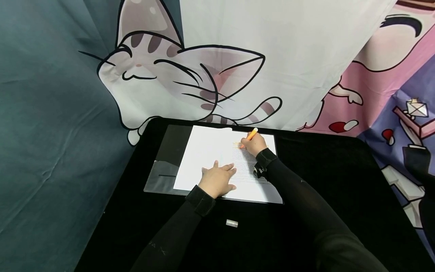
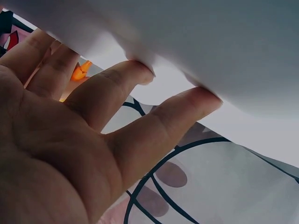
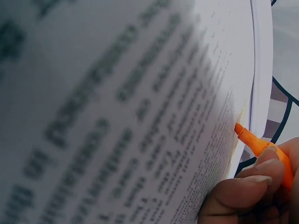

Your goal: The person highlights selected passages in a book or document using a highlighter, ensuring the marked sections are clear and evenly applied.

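Observation:
My right hand [image 1: 255, 145] pinches an orange highlighter [image 1: 252, 133], whose white end points up and away. In the right wrist view, the highlighter's orange tip [image 3: 238, 128] is at the printed page [image 3: 187, 121], near its edge. Orange and yellow marks [image 1: 236, 144] show on the upper lines of that printed sheet. My left hand [image 1: 217, 180] rests with fingers spread across the lower part of the blank white page [image 1: 204, 151] and the edge of the printed one. From below, the left wrist view has its fingertips [image 2: 142, 72] touching white paper [image 2: 224, 60].
Beneath the pages lies a transparent sheet or board [image 1: 163, 177], showing at the left. A small pale cylinder [image 1: 232, 223] lies on the black table [image 1: 326, 173] nearer to me. Behind the table hangs a cartoon cat curtain [image 1: 224, 22].

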The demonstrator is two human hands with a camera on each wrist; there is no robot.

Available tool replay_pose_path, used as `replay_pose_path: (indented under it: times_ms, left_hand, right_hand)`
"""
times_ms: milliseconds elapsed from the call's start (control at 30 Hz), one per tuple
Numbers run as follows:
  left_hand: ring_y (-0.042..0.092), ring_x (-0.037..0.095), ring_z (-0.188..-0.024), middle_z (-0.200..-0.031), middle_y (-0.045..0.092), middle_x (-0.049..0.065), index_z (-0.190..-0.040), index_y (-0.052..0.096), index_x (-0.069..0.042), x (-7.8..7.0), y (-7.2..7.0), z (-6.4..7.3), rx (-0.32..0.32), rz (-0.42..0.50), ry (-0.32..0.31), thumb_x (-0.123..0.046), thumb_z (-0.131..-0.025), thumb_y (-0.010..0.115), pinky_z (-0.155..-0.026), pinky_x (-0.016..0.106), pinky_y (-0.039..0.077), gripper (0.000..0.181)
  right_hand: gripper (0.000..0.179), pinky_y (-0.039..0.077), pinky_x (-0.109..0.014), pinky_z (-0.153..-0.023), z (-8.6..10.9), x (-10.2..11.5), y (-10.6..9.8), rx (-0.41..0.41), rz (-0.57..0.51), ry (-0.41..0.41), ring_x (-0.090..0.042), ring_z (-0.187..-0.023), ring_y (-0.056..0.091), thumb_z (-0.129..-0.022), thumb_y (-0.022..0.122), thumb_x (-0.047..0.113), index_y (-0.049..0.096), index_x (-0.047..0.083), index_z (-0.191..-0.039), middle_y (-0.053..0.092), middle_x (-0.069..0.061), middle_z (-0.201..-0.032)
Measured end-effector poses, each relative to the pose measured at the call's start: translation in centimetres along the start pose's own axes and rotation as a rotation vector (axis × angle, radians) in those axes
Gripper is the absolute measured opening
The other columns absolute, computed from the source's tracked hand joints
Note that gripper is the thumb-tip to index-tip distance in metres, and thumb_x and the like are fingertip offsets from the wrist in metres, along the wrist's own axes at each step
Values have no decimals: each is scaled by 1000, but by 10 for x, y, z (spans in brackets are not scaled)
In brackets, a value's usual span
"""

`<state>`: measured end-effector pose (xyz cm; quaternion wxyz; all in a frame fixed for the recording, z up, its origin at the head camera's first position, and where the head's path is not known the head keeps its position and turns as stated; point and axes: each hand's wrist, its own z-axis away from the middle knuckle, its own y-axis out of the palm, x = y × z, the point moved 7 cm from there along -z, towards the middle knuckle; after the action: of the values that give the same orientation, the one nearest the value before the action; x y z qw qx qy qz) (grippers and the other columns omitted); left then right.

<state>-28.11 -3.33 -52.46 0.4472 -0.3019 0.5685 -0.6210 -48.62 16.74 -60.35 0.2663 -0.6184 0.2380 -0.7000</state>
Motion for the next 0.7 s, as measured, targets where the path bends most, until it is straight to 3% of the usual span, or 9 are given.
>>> replay_pose_path:
  times_ms: [167,400,700]
  left_hand:
    - [47,53,-163,-180,49,-14,-166,60,-33,1,6,-4,1,11,1,-59,-103,79,-113,88,49,72]
    - [49,53,-163,-179,49,-13,-167,59,-32,-1,0,-1,7,5,-2,-58,-103,79,-113,87,50,71]
    - [49,53,-162,-179,49,-13,-166,60,-32,-1,0,-1,4,7,-5,-58,-103,79,-113,87,50,71]
  right_hand:
    - [36,46,-36,-57,5,2,-2,2,5,21,-25,-59,56,-103,67,33,55,19,-72,62,-3,-65]
    - [34,40,-37,-57,36,29,-14,-42,-13,-18,-23,-58,51,-101,64,25,51,19,-70,60,-4,-64]
    - [36,43,-37,-58,13,5,-10,-45,14,-16,-24,-59,54,-102,67,29,52,20,-70,60,-1,-64]
